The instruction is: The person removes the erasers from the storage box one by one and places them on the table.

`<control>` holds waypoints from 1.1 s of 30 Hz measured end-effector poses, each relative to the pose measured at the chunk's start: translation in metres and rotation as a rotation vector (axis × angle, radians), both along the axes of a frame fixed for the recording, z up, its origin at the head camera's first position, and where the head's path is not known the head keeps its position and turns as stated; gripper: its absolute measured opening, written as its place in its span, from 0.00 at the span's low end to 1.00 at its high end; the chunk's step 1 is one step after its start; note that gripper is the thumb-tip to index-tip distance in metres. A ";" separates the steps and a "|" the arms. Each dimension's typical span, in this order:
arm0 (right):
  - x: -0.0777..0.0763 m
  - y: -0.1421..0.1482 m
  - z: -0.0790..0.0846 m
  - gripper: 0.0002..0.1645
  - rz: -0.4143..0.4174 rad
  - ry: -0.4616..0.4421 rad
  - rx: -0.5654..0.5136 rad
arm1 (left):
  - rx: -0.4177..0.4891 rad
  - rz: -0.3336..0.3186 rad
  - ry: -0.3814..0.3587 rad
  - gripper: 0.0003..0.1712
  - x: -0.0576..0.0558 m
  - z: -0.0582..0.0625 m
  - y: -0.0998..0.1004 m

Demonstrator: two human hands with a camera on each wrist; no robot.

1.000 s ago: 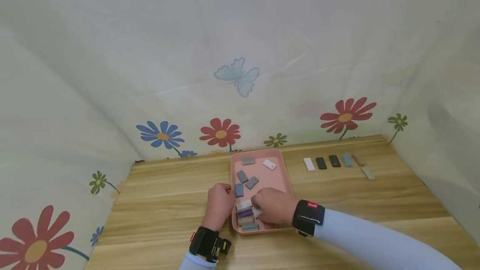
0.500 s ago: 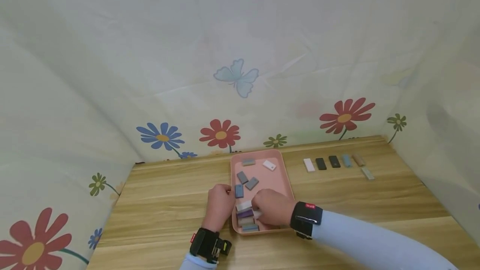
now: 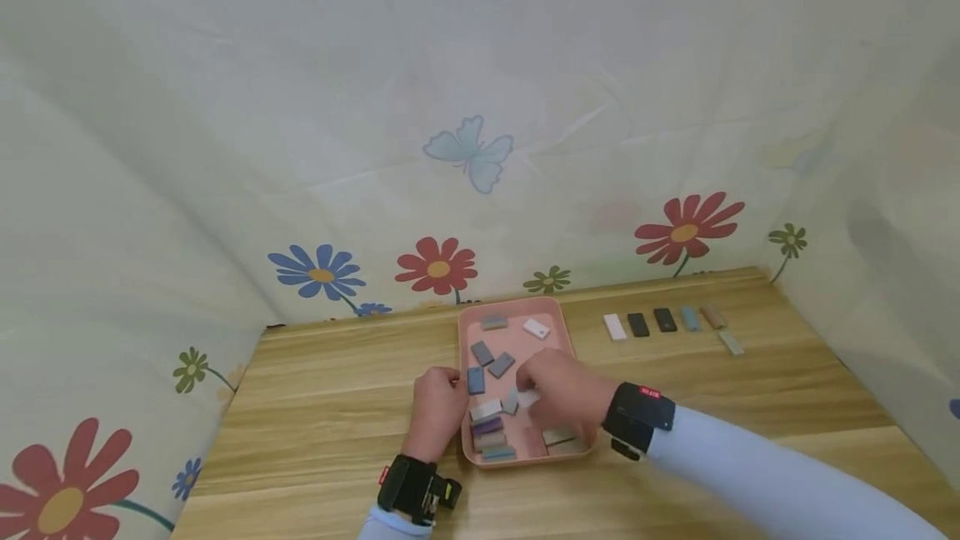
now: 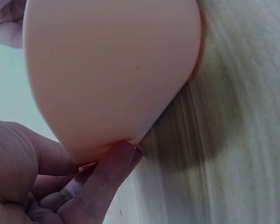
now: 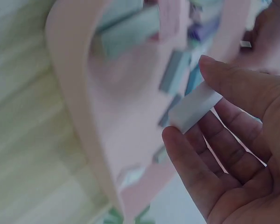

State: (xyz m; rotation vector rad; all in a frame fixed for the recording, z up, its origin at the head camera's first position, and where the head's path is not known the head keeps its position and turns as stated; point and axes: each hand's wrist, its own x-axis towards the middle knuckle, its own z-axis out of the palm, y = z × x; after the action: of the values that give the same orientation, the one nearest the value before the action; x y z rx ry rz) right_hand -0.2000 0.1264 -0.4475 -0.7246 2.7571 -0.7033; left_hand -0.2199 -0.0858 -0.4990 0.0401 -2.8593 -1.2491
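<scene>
My left hand [image 3: 438,407] is at the left side of a pink tray [image 3: 517,307]. In the left wrist view its thumb and fingers pinch the edge of the tray wall [image 4: 112,70]. Over the tray's near right part, my right hand [image 3: 564,390] pinches a small white rectangular block [image 5: 193,109] by its ends between thumb and a finger. Under it in the tray lie a purple block [image 3: 487,426], a white block [image 3: 486,410], a grey-green block [image 3: 511,401] and several others. Farther back are a blue block [image 3: 476,380] and another white block [image 3: 536,328].
On the wooden table [image 3: 337,407], right of the tray, small blocks stand in a row: a white one [image 3: 615,327], two black ones, a blue one [image 3: 690,318] and a brown one [image 3: 713,317]. A pale green block [image 3: 731,342] lies just nearer. A flowered cloth hangs behind.
My right hand has moved slightly up and right with the white block. The grey-green block and the blocks in the near right corner are now uncovered. My left hand stays in place.
</scene>
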 end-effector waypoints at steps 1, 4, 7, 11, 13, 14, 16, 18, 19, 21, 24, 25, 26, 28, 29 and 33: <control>-0.001 0.005 0.004 0.10 -0.016 -0.002 -0.015 | 0.002 0.002 -0.004 0.11 0.000 0.000 0.000; -0.004 0.023 0.017 0.12 -0.081 0.029 -0.032 | 0.005 0.008 -0.011 0.11 0.000 0.002 0.001; -0.008 0.042 0.030 0.12 -0.143 0.093 -0.028 | 0.008 0.007 -0.014 0.11 0.000 0.003 0.001; -0.015 0.078 0.038 0.12 -0.234 0.160 -0.021 | 0.000 0.006 -0.016 0.11 -0.001 0.001 0.001; -0.018 0.099 0.038 0.13 -0.303 0.161 -0.028 | -0.008 0.004 -0.017 0.11 -0.001 0.000 0.002; -0.020 0.110 0.038 0.14 -0.344 0.157 -0.027 | -0.012 0.007 -0.020 0.11 -0.001 0.000 0.002; -0.023 0.133 0.035 0.16 -0.418 0.141 -0.032 | -0.012 0.013 -0.026 0.11 0.000 -0.001 0.002; -0.026 0.154 0.031 0.18 -0.486 0.117 -0.044 | -0.009 0.017 -0.024 0.11 0.000 -0.001 0.002; -0.027 0.164 0.028 0.19 -0.517 0.103 -0.040 | -0.005 0.018 -0.025 0.11 0.001 0.000 0.001; -0.029 0.181 0.021 0.20 -0.556 0.084 -0.036 | 0.006 0.020 -0.027 0.11 0.001 0.000 0.001; -0.028 0.200 0.012 0.18 -0.606 0.065 -0.010 | 0.017 0.014 -0.032 0.11 0.002 0.000 0.000; -0.027 0.205 0.010 0.17 -0.618 0.065 0.003 | 0.019 0.011 -0.032 0.11 0.002 0.000 0.000; -0.026 0.209 0.007 0.16 -0.627 0.072 0.016 | 0.019 0.010 -0.030 0.11 0.002 -0.001 -0.001; -0.024 0.214 0.004 0.15 -0.649 0.070 0.032 | 0.016 0.010 -0.023 0.11 0.002 -0.001 0.000; -0.023 0.217 0.002 0.15 -0.658 0.075 0.041 | 0.013 0.009 -0.018 0.10 0.001 -0.001 0.000; -0.022 0.221 -0.005 0.16 -0.681 0.103 0.068 | 0.004 0.012 -0.015 0.10 0.001 -0.001 0.001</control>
State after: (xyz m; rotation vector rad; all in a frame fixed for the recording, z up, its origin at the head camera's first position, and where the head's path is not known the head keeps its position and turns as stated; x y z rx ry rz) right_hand -0.2222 0.3477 -0.4523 0.2298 3.1031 -0.6846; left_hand -0.2193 -0.0853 -0.5002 0.0675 -2.8648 -1.2579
